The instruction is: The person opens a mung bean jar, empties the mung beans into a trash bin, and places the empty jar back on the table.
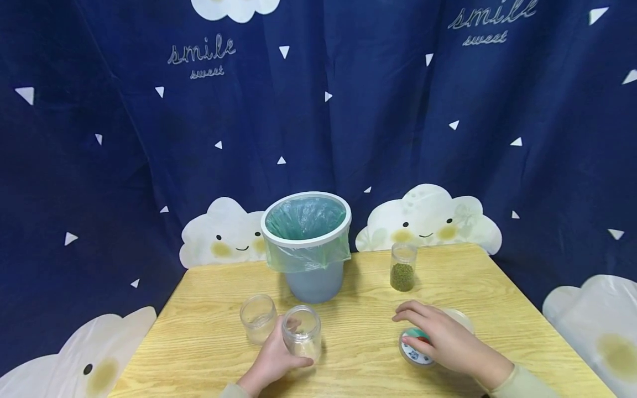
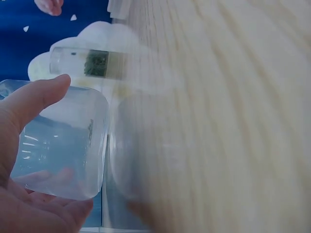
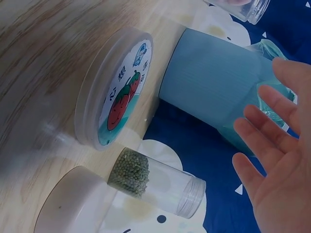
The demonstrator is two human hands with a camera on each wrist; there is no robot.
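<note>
Your left hand (image 1: 278, 356) grips the clear jar (image 1: 304, 347), thumb on one side, fingers curled round the other. Jar is at the front of the table (image 1: 358, 345), left of centre, in front of the bin (image 1: 314, 283) with its green liner (image 1: 311, 258). Second jar (image 1: 257, 321), also clear, stands just beside it on your left.

Your right hand (image 1: 442, 338) is open, fingers apart, above the printed lid (image 1: 419, 359). Head view overlaps thumb and lid, so contact can't be judged there; right wrist view shows a gap, nothing held. That view also gives you the red strawberries on the label and the lid's stepped rim, mostly covered from the head. White lid (image 3: 73, 206) fills its lower corner; from the head it's half behind your hand.

Left wrist view shows dark flecks along the held jar's wall; can't tell if they're inside.

Orientation: held jar has its mouth up, long axis roughly vertical. Can't tell if the base touches. Printed lid lies flat, label up. Jar of green grains (image 1: 402, 277) stands upright, back right, long axis vertical.
</note>
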